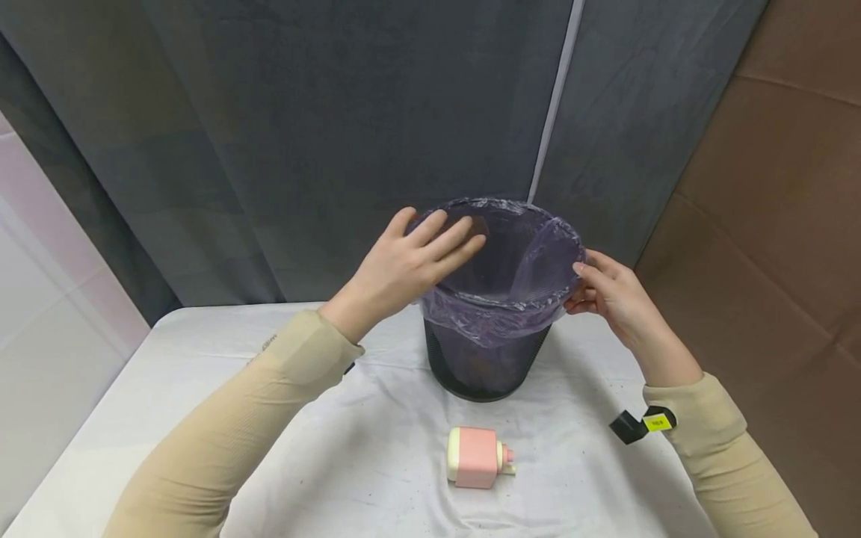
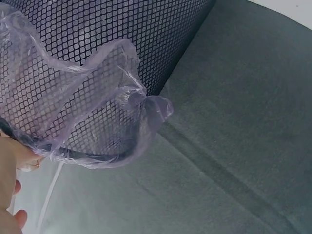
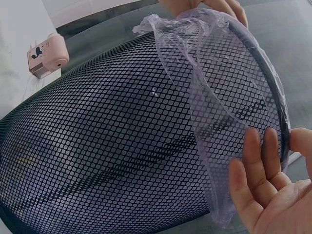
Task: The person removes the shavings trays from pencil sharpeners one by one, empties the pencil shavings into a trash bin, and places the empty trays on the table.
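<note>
A black mesh wastebasket (image 1: pixel 447 366) stands upright on the white cloth. It is lined with a thin purple plastic bag (image 1: pixel 471 317), whose edge is folded down over the outside of the rim. My left hand (image 1: pixel 410 261) lies over the left side of the rim, back up, fingers extended and spread towards the opening. At the right side, my right hand (image 1: pixel 615 299) pinches the bag-covered rim, thumb on top and fingers outside. Loose bag folds hang against the mesh (image 3: pixel 107 122) in the right wrist view.
A small pink and cream box-shaped item (image 1: pixel 476 457) with a short nozzle lies in front of the wastebasket. The white cloth (image 1: pixel 377 448) covers the table. A grey curtain (image 1: pixel 336 149) hangs close behind, and a brown panel (image 1: pixel 773 224) stands on the right.
</note>
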Available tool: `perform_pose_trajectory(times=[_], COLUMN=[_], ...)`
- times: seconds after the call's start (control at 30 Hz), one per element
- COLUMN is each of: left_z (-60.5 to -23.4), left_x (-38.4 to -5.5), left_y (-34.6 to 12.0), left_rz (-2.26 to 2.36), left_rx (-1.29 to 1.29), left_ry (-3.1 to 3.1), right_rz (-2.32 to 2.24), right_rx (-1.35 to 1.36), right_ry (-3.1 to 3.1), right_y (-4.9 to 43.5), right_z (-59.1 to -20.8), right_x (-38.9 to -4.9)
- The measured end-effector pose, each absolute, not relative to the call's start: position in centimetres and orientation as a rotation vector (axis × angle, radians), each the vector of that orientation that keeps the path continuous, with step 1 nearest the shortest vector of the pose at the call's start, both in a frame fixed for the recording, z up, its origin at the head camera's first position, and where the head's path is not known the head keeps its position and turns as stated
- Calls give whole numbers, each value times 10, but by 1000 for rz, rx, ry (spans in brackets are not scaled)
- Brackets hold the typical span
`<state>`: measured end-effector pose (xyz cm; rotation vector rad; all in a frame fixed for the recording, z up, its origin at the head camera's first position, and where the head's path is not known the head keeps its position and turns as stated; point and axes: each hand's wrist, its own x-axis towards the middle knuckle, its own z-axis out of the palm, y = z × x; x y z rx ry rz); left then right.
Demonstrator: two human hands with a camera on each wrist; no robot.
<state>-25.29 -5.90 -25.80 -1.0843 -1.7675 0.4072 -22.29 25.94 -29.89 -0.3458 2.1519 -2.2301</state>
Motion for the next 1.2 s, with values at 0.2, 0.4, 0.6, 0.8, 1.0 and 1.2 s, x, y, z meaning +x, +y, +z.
perform_pose_trajectory(times=[0.2,0.4,0.6,0.8,1.0,1.2], left_z=[-259,-258,-259,-260,-264,-268], left_x=[-254,-257,-260,-260,-259,-256], left_y=[-63,-67,-74,-81,-88,-94], left_rz=[293,138,-60,-226,-311,-444], left_rx=[-1027,-921,-882,-830,-784,-720], left_ry=[-1782,-1766,-1813,-1885,-1940,-1998], right_rz=[-2235,-2228,-2223,-2225,-2233,-2231], right_rx=[-348,-346,-340,-337,-325,-316], right_ry=[2148,2155,2157,2157,2147,2149], right_y=[260,260,260,261,261,261], right_z=[-299,-299,-299,-299,-299,-299], right_x=[-223,-223,-223,-223,-222,-222])
